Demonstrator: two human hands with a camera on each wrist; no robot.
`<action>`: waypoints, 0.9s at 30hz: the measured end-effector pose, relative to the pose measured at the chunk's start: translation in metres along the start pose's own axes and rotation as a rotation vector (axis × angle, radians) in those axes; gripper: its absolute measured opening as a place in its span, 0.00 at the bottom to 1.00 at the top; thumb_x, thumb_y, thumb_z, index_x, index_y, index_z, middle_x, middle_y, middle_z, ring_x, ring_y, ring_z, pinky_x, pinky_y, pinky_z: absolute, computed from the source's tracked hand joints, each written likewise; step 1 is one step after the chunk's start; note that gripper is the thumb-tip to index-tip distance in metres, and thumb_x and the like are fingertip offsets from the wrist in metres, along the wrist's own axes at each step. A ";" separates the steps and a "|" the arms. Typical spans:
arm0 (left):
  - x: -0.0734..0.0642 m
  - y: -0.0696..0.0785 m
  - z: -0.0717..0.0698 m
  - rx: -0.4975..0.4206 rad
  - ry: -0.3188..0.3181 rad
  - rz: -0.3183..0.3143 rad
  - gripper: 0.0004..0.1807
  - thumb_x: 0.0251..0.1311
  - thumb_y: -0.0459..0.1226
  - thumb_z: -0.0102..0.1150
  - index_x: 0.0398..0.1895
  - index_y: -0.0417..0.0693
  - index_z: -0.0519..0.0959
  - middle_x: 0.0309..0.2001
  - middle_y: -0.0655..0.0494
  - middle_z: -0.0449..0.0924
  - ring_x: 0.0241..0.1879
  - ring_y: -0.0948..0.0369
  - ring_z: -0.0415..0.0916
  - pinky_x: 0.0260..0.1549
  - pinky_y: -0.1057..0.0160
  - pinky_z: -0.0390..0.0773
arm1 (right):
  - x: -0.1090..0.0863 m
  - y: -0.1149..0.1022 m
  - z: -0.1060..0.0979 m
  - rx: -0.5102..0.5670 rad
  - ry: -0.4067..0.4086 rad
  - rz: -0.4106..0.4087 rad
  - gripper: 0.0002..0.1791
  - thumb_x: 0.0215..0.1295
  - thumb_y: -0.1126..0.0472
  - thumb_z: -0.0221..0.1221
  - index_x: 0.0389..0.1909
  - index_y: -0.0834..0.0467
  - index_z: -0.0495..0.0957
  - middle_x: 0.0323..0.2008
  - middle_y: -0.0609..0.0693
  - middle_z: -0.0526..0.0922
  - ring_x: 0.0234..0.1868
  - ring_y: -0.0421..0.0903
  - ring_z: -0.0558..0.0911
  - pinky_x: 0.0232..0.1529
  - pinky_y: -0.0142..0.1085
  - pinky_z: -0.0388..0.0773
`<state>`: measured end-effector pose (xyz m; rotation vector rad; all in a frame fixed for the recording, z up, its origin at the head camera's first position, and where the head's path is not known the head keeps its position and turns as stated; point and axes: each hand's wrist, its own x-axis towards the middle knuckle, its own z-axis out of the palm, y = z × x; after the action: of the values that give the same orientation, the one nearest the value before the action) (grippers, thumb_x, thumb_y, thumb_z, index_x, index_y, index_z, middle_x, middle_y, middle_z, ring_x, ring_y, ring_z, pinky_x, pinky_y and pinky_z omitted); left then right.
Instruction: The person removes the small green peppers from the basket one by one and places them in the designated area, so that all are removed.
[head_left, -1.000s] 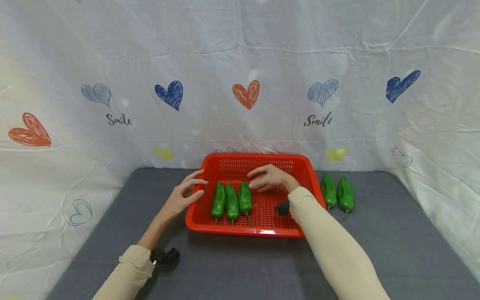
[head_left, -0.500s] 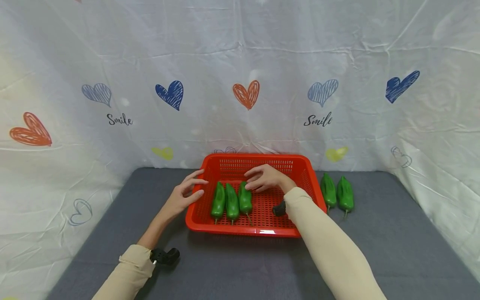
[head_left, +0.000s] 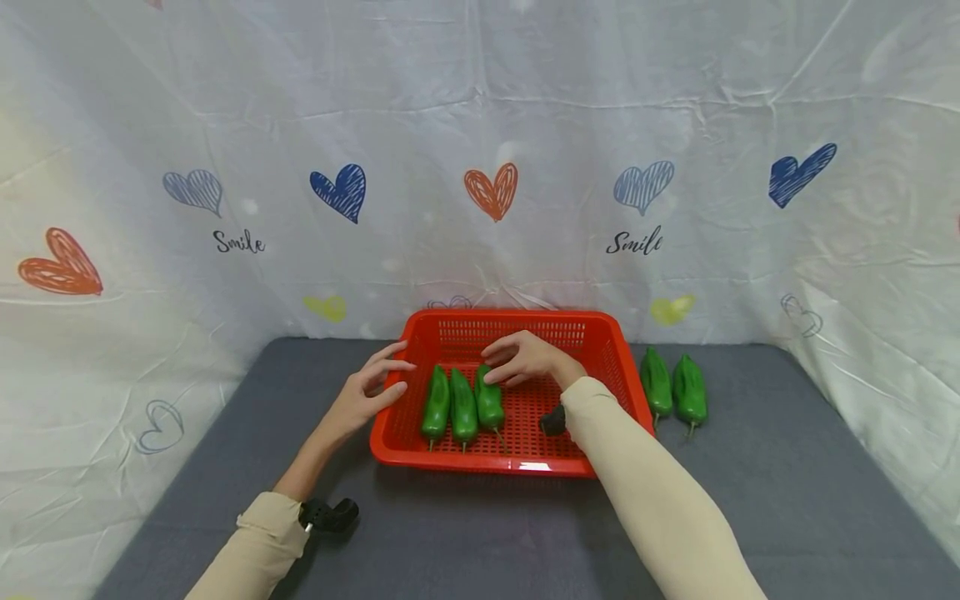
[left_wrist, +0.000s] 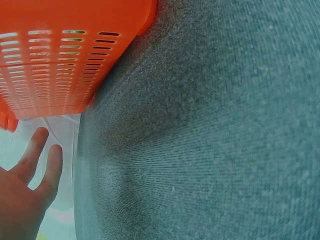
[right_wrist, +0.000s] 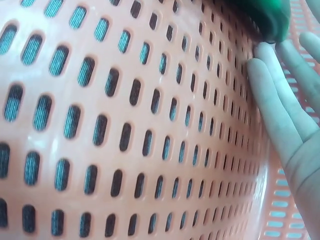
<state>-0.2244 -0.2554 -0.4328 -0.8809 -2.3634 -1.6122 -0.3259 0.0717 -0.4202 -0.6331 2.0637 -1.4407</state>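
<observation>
Beyond the left fingertips, a creased white sheet [head_left: 420,108] printed with scribbled hearts; beneath them, a dark grey cloth [head_left: 480,542] of fine woven texture. Holds the left hand [head_left: 363,393] at the left side of a red basket [head_left: 465,463], fingers parted and gently bent, thumb set off from the rest; contact with the rim impossible to tell. In the left wrist view, two digits straight and separated, near the slotted wall. Back along the wrist from these fingers, a black wrist device [head_left: 333,515] and a cream sleeve [head_left: 262,542].

Right of the left fingers, inside the basket of glossy plastic with rows of rounded slots: three smooth, shiny green peppers, side by side, tapered ends away, thin stems toward the front. Nearest those fingers, the left pepper [head_left: 436,408]; close beside it, the middle pepper [head_left: 464,410]; then, just under the right thumb, the right pepper [head_left: 491,407].

Reaches the right hand [head_left: 528,357] over the basket to the far end of this last one, thumb and fingers apart, not closed. In the right wrist view, fingers nearly straight, tips right at the green skin; touch or narrow gap, cannot tell.

Well right of the right fingers, outside the basket on the cloth: two more green peppers [head_left: 657,385], near each other, stems likewise frontward.
</observation>
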 end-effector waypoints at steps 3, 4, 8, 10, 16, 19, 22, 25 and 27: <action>0.000 0.000 0.000 -0.001 -0.003 0.003 0.17 0.70 0.26 0.57 0.60 0.37 0.78 0.75 0.43 0.58 0.74 0.45 0.54 0.63 0.31 0.56 | 0.001 -0.002 0.002 -0.022 -0.008 -0.006 0.30 0.63 0.67 0.70 0.66 0.68 0.74 0.59 0.62 0.80 0.55 0.53 0.82 0.49 0.48 0.81; 0.000 0.000 0.000 -0.001 -0.003 0.003 0.17 0.70 0.26 0.57 0.60 0.37 0.78 0.76 0.43 0.57 0.74 0.45 0.54 0.63 0.30 0.56 | 0.001 -0.003 0.002 -0.030 -0.013 -0.008 0.30 0.63 0.67 0.70 0.66 0.68 0.74 0.59 0.61 0.79 0.55 0.53 0.82 0.49 0.48 0.81; 0.000 0.000 0.000 0.000 -0.003 0.003 0.17 0.70 0.26 0.57 0.60 0.37 0.78 0.76 0.43 0.57 0.74 0.45 0.54 0.62 0.30 0.56 | 0.003 -0.005 0.004 -0.050 -0.022 -0.009 0.31 0.63 0.66 0.70 0.66 0.67 0.74 0.60 0.60 0.79 0.57 0.53 0.81 0.49 0.46 0.81; 0.000 -0.001 0.000 0.000 -0.003 0.001 0.17 0.70 0.26 0.57 0.60 0.37 0.78 0.76 0.44 0.58 0.73 0.45 0.54 0.62 0.29 0.56 | 0.004 -0.006 0.006 -0.060 -0.023 -0.013 0.31 0.63 0.66 0.71 0.66 0.67 0.74 0.61 0.60 0.79 0.58 0.53 0.80 0.49 0.45 0.81; 0.000 -0.001 0.000 0.000 -0.002 -0.005 0.17 0.70 0.26 0.57 0.61 0.37 0.78 0.76 0.44 0.58 0.74 0.45 0.54 0.62 0.29 0.56 | 0.008 -0.010 0.011 -0.123 -0.010 -0.013 0.32 0.59 0.64 0.74 0.65 0.64 0.77 0.61 0.59 0.79 0.60 0.52 0.78 0.48 0.43 0.82; 0.000 -0.001 0.000 0.000 -0.001 -0.004 0.17 0.69 0.26 0.57 0.60 0.38 0.78 0.76 0.44 0.58 0.74 0.45 0.54 0.62 0.29 0.56 | 0.010 -0.011 0.013 -0.136 -0.013 -0.002 0.32 0.58 0.65 0.74 0.64 0.64 0.77 0.61 0.57 0.79 0.60 0.51 0.78 0.48 0.43 0.82; -0.001 -0.002 0.000 0.000 0.000 -0.004 0.17 0.69 0.26 0.57 0.60 0.38 0.78 0.76 0.44 0.58 0.74 0.46 0.54 0.63 0.30 0.56 | 0.010 -0.011 0.014 -0.134 -0.018 0.003 0.31 0.58 0.65 0.74 0.63 0.64 0.78 0.60 0.56 0.80 0.59 0.52 0.78 0.47 0.43 0.82; -0.001 -0.002 0.000 -0.005 -0.002 0.001 0.17 0.69 0.26 0.57 0.60 0.38 0.78 0.76 0.44 0.58 0.74 0.46 0.54 0.63 0.30 0.56 | 0.011 -0.011 0.014 -0.137 -0.011 0.002 0.29 0.59 0.65 0.74 0.62 0.65 0.79 0.58 0.56 0.81 0.58 0.51 0.79 0.45 0.43 0.82; -0.001 -0.002 0.000 -0.005 0.000 0.002 0.17 0.69 0.25 0.57 0.60 0.38 0.78 0.76 0.44 0.58 0.74 0.46 0.53 0.63 0.30 0.56 | 0.011 -0.010 0.013 -0.139 -0.005 -0.001 0.28 0.59 0.66 0.74 0.61 0.65 0.80 0.56 0.56 0.82 0.56 0.51 0.80 0.44 0.42 0.83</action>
<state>-0.2251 -0.2562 -0.4348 -0.8835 -2.3596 -1.6177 -0.3244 0.0527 -0.4165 -0.6916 2.1735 -1.3031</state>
